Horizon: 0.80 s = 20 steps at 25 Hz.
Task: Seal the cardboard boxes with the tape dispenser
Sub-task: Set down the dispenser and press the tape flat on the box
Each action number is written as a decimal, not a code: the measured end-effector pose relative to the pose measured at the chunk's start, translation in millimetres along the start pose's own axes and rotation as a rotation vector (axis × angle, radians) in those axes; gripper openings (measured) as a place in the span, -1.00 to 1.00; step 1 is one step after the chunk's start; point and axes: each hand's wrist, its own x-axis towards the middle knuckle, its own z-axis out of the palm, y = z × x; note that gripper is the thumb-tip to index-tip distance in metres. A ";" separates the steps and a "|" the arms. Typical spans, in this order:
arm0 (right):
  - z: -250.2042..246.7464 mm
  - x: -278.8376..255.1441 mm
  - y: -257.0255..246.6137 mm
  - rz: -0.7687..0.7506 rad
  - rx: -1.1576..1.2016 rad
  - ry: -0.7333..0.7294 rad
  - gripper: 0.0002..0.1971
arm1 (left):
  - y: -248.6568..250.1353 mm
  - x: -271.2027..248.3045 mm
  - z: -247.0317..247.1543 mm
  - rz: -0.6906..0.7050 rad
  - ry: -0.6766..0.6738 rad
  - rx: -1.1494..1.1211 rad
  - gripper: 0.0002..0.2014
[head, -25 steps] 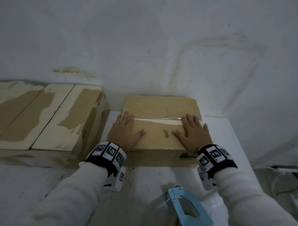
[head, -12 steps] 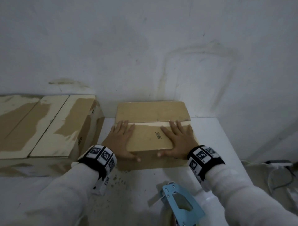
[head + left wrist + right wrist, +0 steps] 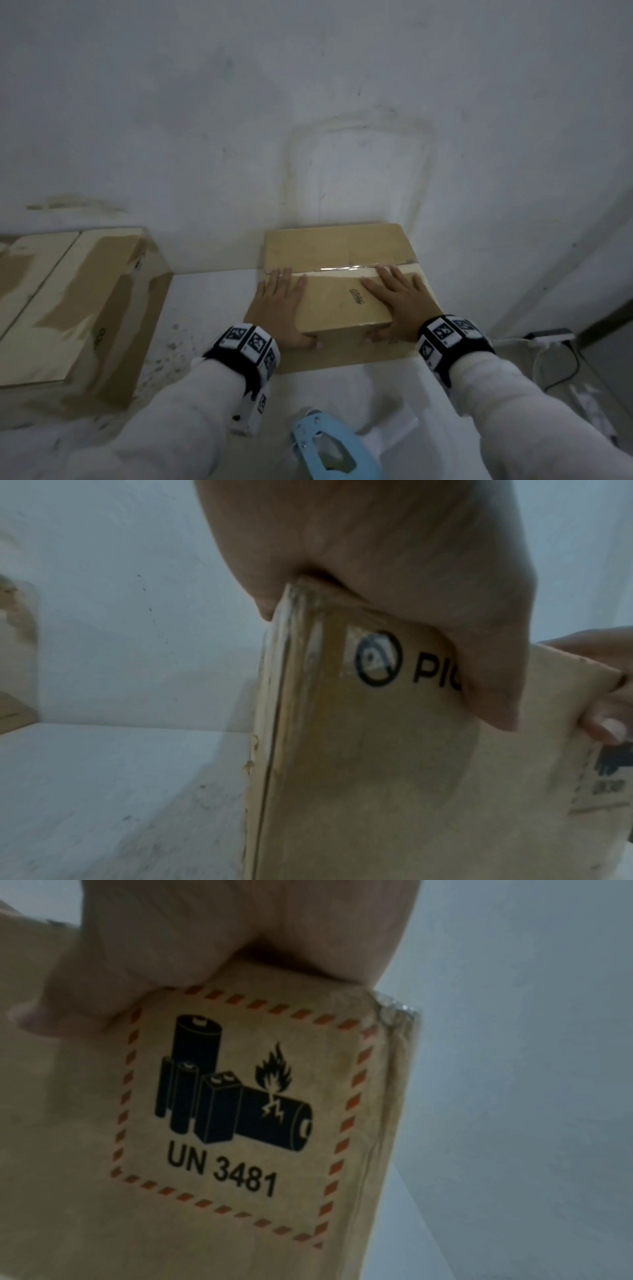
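Since a second ago both thumbs have slid off the top of the box (image 3: 337, 301) onto its near face. From the head, two hands, left hand (image 3: 279, 306) and right hand (image 3: 399, 305), grasp the taped box on the table (image 3: 209, 308); a second box (image 3: 68, 308) stands left, one dispenser (image 3: 334, 448) lies nearest. The left wrist shows a thumb on the logo face; the right, on one battery label (image 3: 232, 1107).
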 end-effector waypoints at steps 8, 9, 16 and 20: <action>-3.5 31.6 24.2 -0.018 0.017 0.043 0.14 | 0.0 38.0 -7.1 -0.039 -0.037 0.040 0.25; -2.7 32.2 24.2 -0.019 0.012 0.043 0.14 | -0.2 38.8 -7.6 -0.040 -0.043 0.048 0.25; -8.5 24.3 11.6 -0.008 -0.022 0.050 0.11 | 9.8 29.6 -15.3 -0.094 -0.096 0.037 0.21; -18.3 11.3 -32.6 -0.088 -0.048 0.105 0.05 | 12.4 6.4 -22.8 -0.089 -0.075 -0.102 0.03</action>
